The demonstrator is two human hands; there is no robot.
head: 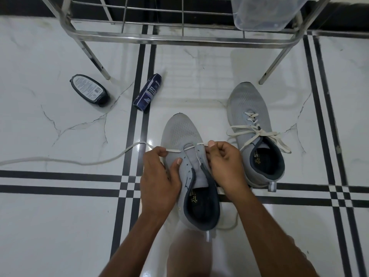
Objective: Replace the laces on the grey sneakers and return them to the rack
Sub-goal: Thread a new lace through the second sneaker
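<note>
Near sneaker (187, 168) on floor, white lace (173, 150) through toe-end eyelets only. Left hand (159, 176) and right hand (225, 164) each pinch a lace side in closed fingers. Advise: level both ends before crossing upward

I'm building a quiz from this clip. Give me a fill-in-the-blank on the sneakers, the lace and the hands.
1. Both hands, the left hand and the right hand, pinch the white ____ at the near sneaker.
2. The far sneaker is already ____.
3. The spray can lies on the ____.
4. The metal rack stands ____ the sneakers.

Missing words: lace; laced; floor; beyond
</note>
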